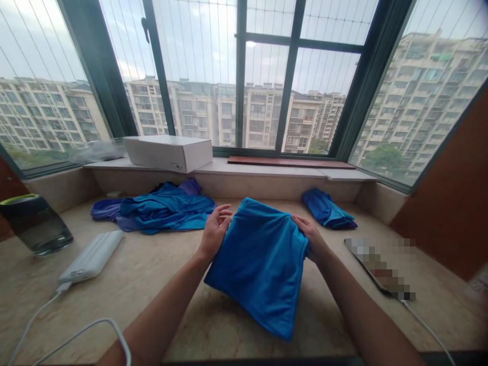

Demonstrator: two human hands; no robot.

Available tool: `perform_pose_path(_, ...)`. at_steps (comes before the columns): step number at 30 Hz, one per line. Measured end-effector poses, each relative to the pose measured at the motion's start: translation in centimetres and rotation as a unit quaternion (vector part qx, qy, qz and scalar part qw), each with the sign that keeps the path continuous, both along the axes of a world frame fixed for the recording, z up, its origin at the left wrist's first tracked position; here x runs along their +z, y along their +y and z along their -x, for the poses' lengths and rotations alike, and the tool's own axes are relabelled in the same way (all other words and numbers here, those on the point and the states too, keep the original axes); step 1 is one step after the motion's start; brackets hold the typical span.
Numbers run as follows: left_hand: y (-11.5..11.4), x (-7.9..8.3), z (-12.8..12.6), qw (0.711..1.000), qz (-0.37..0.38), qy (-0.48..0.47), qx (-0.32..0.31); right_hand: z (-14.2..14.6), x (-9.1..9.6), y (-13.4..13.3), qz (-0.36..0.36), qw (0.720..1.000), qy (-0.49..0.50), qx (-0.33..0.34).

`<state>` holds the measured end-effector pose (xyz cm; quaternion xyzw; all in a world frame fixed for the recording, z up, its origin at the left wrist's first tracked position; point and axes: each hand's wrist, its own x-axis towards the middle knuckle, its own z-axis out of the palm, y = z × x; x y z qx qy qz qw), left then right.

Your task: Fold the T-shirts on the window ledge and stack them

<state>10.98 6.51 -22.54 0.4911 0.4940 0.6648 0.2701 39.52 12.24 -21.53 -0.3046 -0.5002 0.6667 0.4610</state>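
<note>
A folded blue cloth [261, 259] lies on the stone window ledge [160, 274] in front of me. My left hand [215, 229] holds its upper left edge, fingers curled under the fabric. At the cloth's upper right edge my right hand [310, 235] grips it the same way. A heap of blue and purple cloths [160, 208] lies to the far left. A small folded blue cloth [328, 209] sits at the far right.
A white box [168, 151] stands on the upper sill. A white power bank [91, 256] with a cable lies at left, beside a dark glass jar [34, 223]. A phone [381, 267] with a cable lies at right. Windows close off the back.
</note>
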Motion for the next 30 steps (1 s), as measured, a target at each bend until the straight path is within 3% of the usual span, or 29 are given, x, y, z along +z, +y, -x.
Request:
perform_pose_path(2,0.1,-0.1,0.5,0.994,0.003,0.055,0.097,0.8,-1.1,0.4,0.036,0.999,0.019,-0.014)
perform_pose_path(4,-0.6,-0.5,0.0,0.983,-0.033,0.139,0.114,1.7,-2.1,0.6,0.075,0.996,0.037,-0.033)
perform_pose_path(6,-1.6,-1.1,-1.4,0.972,-0.054,0.228,0.006,2.3,-2.6,0.5,0.089,0.995,0.045,-0.031)
perform_pose_path(9,-2.8,-2.6,-3.8,0.915,0.026,0.362,-0.177,2.7,-2.8,0.1,0.032,0.997,0.06,0.029)
perform_pose_path(11,-3.1,-3.6,-4.7,0.872,0.083,0.433,-0.213,2.5,-2.8,-0.1,-0.04,0.996,0.036,0.067)
perform_pose_path(14,-2.9,-4.3,-5.0,0.864,0.092,0.449,-0.209,2.0,-3.3,0.3,-0.146,0.981,-0.103,0.078)
perform_pose_path(17,-2.3,-4.0,-4.5,0.898,0.072,0.391,-0.191,1.6,-3.9,1.0,-0.225,0.946,-0.225,0.065)
perform_pose_path(19,-2.0,-3.4,-4.1,0.935,0.08,0.316,-0.143,1.3,-4.0,1.6,-0.251,0.934,-0.25,0.039)
perform_pose_path(21,-1.7,-2.6,-3.5,0.971,0.103,0.194,-0.09,0.9,-3.9,2.3,-0.253,0.938,-0.238,-0.011)
perform_pose_path(23,-1.4,-1.7,-2.9,0.992,0.112,0.016,-0.064,0.1,-3.8,3.1,-0.242,0.943,-0.208,-0.091)
perform_pose_path(25,-1.3,-0.9,-2.4,0.981,0.095,-0.161,-0.057,-0.7,-3.7,3.8,-0.237,0.93,-0.204,-0.194)
perform_pose_path(28,-1.4,-0.1,-2.3,0.954,0.06,-0.29,-0.047,-1.2,-3.6,3.6,-0.278,0.854,-0.293,-0.328)
perform_pose_path(30,-1.7,0.0,-2.7,0.946,0.067,-0.312,-0.054,-0.4,-3.7,2.4,-0.332,0.824,-0.34,-0.308)
